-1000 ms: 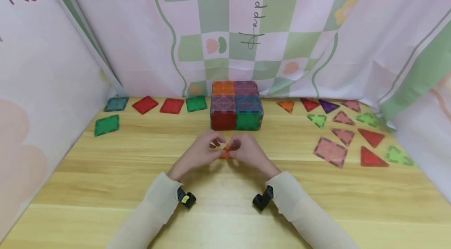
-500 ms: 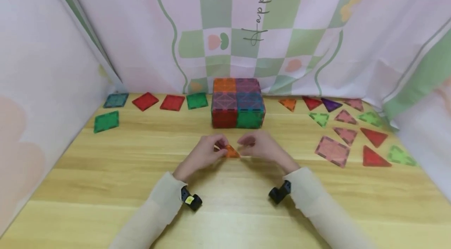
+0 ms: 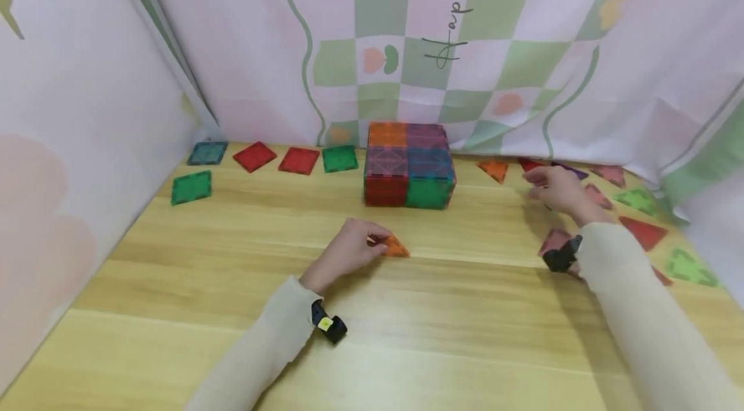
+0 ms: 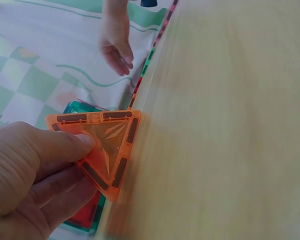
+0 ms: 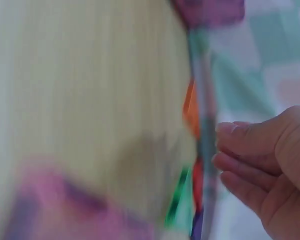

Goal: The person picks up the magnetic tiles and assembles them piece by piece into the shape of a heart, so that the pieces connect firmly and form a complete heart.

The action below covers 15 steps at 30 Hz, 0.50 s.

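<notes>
1. One orange triangle [image 3: 398, 247] stood at mid-worktop [image 3: 232, 236], pinched in my left grip [image 3: 351, 246].
2. My right grip [image 3: 560, 191] had left it, moving rightward, loose and holding nothing; steadying seemingly fell to my left alone.
3. Just beyond my right lay a red triangle [image 3: 527, 164].

behind the held triangle [image 3: 398, 247], a tile box [image 3: 409, 168] is set on the worktop [image 3: 453, 320], flanked by loose tiles [image 3: 299, 161] left and right.

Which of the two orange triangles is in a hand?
The near orange triangle, in front of the tile block: the left hand pinches it. The far orange triangle lies right of the block, no hand on it.
</notes>
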Motion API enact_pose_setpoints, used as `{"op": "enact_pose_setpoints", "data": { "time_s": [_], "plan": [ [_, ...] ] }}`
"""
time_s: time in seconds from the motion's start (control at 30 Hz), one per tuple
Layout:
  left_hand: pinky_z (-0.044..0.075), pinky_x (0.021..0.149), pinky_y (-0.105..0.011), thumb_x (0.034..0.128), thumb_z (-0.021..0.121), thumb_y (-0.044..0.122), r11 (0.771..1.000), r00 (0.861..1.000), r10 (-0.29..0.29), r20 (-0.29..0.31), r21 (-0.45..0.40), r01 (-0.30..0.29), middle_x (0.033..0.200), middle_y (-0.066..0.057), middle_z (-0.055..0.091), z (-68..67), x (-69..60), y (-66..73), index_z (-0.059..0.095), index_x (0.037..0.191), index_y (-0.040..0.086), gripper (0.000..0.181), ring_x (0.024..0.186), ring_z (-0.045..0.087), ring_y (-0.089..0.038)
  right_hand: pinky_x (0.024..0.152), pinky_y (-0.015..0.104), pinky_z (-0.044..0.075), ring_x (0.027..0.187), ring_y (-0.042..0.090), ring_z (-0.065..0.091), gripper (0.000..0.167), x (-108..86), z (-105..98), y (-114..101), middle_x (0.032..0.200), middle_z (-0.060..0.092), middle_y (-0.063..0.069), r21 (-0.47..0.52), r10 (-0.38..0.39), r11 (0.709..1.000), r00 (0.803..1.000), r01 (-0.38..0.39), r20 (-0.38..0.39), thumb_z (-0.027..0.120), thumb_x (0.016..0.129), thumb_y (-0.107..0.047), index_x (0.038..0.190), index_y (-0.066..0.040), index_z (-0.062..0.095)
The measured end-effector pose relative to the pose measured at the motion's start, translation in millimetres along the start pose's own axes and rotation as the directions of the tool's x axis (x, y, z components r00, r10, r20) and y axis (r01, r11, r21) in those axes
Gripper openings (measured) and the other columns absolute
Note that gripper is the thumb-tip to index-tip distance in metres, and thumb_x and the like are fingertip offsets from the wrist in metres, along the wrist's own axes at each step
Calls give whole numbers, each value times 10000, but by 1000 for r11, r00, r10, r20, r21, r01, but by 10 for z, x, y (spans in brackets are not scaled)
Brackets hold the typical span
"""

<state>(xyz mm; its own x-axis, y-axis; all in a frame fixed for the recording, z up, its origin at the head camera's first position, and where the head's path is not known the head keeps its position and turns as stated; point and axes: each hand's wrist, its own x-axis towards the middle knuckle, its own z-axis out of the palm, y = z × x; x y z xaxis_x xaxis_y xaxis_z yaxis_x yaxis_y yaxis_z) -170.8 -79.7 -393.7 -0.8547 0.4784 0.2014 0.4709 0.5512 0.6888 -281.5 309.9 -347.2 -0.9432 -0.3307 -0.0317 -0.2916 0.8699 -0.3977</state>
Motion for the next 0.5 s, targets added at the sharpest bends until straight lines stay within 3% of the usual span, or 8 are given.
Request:
{"op": "enact_pose_setpoints", "data": {
  "time_s": [0.13,0.23,0.4,0.5],
  "plan": [
    [552,721,-205,846,684,20,1000,1000,-8,1,4,8,962,-123,735,3,17,30,739,1006,23,169,839,708,-196,952,680,332,1155,580,403,517,-21,-73,276,1281,443,396,-98,79,993,991,-69,106,629,856,-60,1308,111,445],
    [549,714,-194,853,672,10,1000,1000,-7,10,-13,7,952,-127,734,11,14,42,734,1018,11,176,846,703,-202,926,685,350,1120,584,440,585,-35,-82,403,1265,463,393,-166,80,985,984,-52,162,667,825,-80,1321,116,426],
    [544,701,-176,863,657,5,999,1000,-22,8,-48,23,968,-133,730,22,4,46,727,1038,1,188,877,695,-216,921,671,368,1067,578,491,545,-24,-62,514,1191,529,388,-198,28,980,988,2,150,681,812,-93,1268,130,482],
    [544,702,-179,864,655,2,999,1000,-23,-3,-49,23,969,-126,731,20,4,35,734,1016,11,172,887,693,-215,955,677,326,1097,586,451,564,-8,-46,539,1215,492,406,-187,14,982,993,8,115,697,798,-105,1260,139,484]
  ]
}}
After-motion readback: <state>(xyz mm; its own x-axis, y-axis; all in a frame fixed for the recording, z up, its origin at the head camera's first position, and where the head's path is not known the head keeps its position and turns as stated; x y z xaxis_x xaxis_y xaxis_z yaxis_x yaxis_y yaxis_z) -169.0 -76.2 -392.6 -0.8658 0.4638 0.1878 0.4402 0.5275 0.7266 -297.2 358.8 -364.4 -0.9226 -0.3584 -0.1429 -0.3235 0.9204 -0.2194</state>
